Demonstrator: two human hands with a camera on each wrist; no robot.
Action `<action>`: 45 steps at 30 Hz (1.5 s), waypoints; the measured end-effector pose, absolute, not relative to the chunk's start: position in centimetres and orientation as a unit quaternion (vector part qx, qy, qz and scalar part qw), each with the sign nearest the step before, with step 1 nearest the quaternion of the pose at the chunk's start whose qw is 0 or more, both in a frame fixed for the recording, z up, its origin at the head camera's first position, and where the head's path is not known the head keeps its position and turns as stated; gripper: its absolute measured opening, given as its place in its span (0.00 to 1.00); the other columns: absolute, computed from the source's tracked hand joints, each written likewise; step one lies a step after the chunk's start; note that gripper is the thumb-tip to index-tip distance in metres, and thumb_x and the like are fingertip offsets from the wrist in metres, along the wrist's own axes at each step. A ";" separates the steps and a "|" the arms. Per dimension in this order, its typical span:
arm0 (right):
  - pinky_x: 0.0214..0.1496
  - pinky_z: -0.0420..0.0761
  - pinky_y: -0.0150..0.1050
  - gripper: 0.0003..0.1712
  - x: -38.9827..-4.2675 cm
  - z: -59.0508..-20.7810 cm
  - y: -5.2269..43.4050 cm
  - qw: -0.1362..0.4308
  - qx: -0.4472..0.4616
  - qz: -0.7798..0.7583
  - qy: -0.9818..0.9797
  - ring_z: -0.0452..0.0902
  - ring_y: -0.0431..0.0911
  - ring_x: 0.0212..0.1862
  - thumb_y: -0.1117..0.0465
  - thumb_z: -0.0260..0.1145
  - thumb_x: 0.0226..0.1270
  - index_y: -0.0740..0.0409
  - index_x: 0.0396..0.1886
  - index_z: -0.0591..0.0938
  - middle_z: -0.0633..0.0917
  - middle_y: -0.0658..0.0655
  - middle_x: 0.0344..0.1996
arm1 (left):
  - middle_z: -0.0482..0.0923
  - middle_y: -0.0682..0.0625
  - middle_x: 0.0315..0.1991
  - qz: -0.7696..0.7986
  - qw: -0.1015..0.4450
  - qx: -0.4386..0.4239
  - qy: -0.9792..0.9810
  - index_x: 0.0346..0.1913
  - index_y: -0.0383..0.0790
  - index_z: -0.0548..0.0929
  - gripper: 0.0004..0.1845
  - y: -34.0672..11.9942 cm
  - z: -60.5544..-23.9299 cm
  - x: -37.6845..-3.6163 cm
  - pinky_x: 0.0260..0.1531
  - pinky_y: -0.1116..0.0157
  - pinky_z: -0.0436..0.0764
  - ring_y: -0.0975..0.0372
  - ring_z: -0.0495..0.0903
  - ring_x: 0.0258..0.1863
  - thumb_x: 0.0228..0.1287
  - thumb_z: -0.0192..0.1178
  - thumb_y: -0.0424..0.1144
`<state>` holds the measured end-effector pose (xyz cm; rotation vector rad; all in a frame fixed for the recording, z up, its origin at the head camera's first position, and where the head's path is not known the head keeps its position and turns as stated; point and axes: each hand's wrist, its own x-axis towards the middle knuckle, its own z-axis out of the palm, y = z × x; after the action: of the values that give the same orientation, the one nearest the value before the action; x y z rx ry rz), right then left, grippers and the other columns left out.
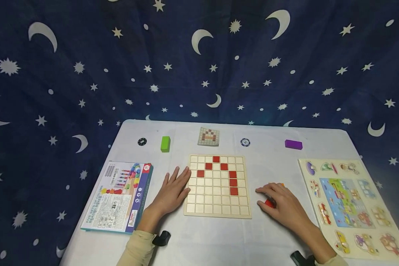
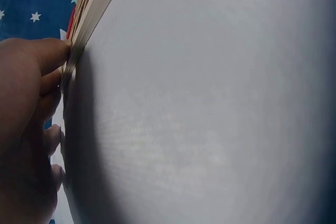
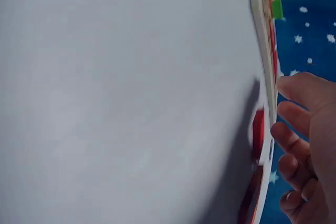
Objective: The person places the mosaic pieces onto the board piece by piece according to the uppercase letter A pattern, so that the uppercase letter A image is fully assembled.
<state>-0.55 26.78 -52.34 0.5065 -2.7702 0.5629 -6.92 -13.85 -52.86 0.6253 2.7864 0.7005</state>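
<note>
A wooden grid board lies mid-table with several red square tiles in its cells, forming a partial arch. At its left edge rests my left hand, fingers spread; the left wrist view shows fingertips right at the board's side. My right hand hovers to the right of the board, fingers loosely bent over a red piece, which the hand partly hides. In the right wrist view the red piece is on the tabletop, apart from the thumb and fingers. A bit of orange peeks out behind the knuckles.
Behind the board lies a pattern card, with a green block, a dark chip, a blue-white chip and a purple block. A toy box is at left, a picture puzzle board at right.
</note>
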 end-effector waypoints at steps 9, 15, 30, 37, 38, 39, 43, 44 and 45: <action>0.39 0.79 0.43 0.20 0.9 -52.5 28.5 0.158 0.177 0.153 -0.959 0.77 0.40 0.39 0.54 0.86 0.48 0.48 0.43 0.91 0.88 0.46 0.40 | 0.56 0.48 0.87 0.245 0.092 0.207 0.943 0.85 0.44 0.60 0.34 -14.1 -53.1 -6.7 0.84 0.33 0.47 0.44 0.48 0.89 0.83 0.54 0.48; 0.41 0.83 0.44 0.19 0.7 -52.4 28.3 0.142 0.175 0.167 -0.960 0.79 0.40 0.40 0.56 0.86 0.50 0.47 0.43 0.92 0.88 0.45 0.39 | 0.55 0.49 0.87 0.247 0.097 0.206 0.942 0.85 0.45 0.60 0.34 -14.1 -53.2 -6.6 0.85 0.34 0.46 0.45 0.47 0.89 0.83 0.53 0.48; 0.45 0.86 0.43 0.19 -3.1 -51.6 21.7 0.108 0.175 0.227 -0.952 0.81 0.42 0.44 0.54 0.85 0.57 0.49 0.49 0.93 0.90 0.47 0.43 | 0.53 0.50 0.88 0.241 0.100 0.213 0.942 0.86 0.46 0.59 0.35 -14.0 -53.0 -6.8 0.86 0.36 0.45 0.47 0.45 0.89 0.84 0.52 0.50; 0.48 0.86 0.44 0.17 -6.3 -51.3 16.1 0.073 0.206 0.244 -0.945 0.81 0.43 0.44 0.52 0.83 0.60 0.48 0.49 0.93 0.89 0.49 0.43 | 0.53 0.50 0.88 0.239 0.100 0.214 0.942 0.86 0.46 0.59 0.35 -14.1 -52.7 -6.8 0.85 0.35 0.45 0.45 0.46 0.89 0.84 0.52 0.49; 0.48 0.86 0.44 0.16 -6.7 -51.3 15.4 0.065 0.212 0.244 -0.944 0.81 0.43 0.44 0.52 0.82 0.61 0.47 0.49 0.93 0.89 0.48 0.43 | 0.54 0.49 0.88 0.240 0.097 0.215 0.942 0.86 0.45 0.59 0.34 -14.0 -52.7 -6.8 0.85 0.34 0.46 0.44 0.47 0.89 0.84 0.53 0.49; 0.49 0.86 0.44 0.16 -7.1 -51.3 14.7 0.058 0.217 0.243 -0.944 0.82 0.43 0.45 0.51 0.81 0.63 0.46 0.49 0.93 0.89 0.47 0.43 | 0.55 0.48 0.87 0.241 0.095 0.215 0.941 0.85 0.44 0.60 0.34 -14.0 -52.7 -6.8 0.85 0.34 0.47 0.44 0.47 0.89 0.84 0.53 0.48; 0.56 0.87 0.45 0.16 -8.2 -51.5 12.4 0.030 0.238 0.235 -0.942 0.85 0.44 0.51 0.50 0.79 0.65 0.45 0.52 0.93 0.90 0.47 0.46 | 0.56 0.48 0.87 0.240 0.092 0.216 0.942 0.85 0.43 0.60 0.34 -13.9 -52.8 -6.8 0.85 0.34 0.47 0.44 0.48 0.88 0.84 0.53 0.48; 0.57 0.87 0.45 0.17 -8.4 -51.6 11.9 0.021 0.243 0.232 -0.942 0.85 0.44 0.51 0.50 0.79 0.66 0.45 0.53 0.92 0.90 0.47 0.46 | 0.56 0.48 0.87 0.240 0.091 0.216 0.942 0.85 0.43 0.61 0.34 -13.9 -52.7 -6.8 0.85 0.34 0.47 0.44 0.48 0.88 0.84 0.53 0.48; 0.58 0.87 0.45 0.17 -8.6 -51.6 11.5 0.014 0.248 0.232 -0.940 0.85 0.45 0.52 0.50 0.78 0.67 0.46 0.54 0.92 0.90 0.47 0.47 | 0.56 0.48 0.87 0.240 0.092 0.215 0.942 0.85 0.43 0.60 0.34 -13.9 -52.7 -6.8 0.85 0.34 0.47 0.44 0.48 0.88 0.84 0.53 0.48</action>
<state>-8.62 11.49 -51.62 0.7722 -2.9281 0.7222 -6.78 -13.89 -52.71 0.6390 2.7990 0.7133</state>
